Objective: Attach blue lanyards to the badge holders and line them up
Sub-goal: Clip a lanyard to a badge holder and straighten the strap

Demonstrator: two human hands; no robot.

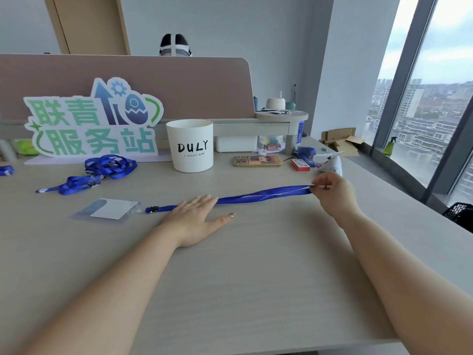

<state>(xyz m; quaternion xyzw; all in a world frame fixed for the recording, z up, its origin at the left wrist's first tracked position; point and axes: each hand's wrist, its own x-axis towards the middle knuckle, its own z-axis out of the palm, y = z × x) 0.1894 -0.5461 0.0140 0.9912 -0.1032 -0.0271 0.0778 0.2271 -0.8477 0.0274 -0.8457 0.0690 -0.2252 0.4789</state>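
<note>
The blue lanyard [258, 196] lies stretched out across the middle of the desk [256, 265], running from its black clip [153, 209] on the left up to its looped end on the right; the clip sits just beside the top edge of a clear badge holder [106, 209], which lies flat on the desk with a white-and-grey card inside (whether the clip actually grips the holder cannot be told from here); the left hand [197, 217] lies flat with straight fingers, pressing the strap down near the clip end; the right hand [332, 192] pinches the far looped end between fingertips and thumb, holding it a little above the desk surface so the strap runs taut between the two hands.

Further back on the left, a tangle of spare blue lanyards [102, 169] with metal clips rests on the desk, and another blue scrap [6, 170] shows at the left edge; behind them stands a green and blue cut-out sign [93, 121] against the brown partition [199, 85]; a white cup marked DULY [190, 146] stands near the middle back; to its right lie a phone [257, 161], a small red box [300, 165] and a blue stapler [305, 151].
</note>
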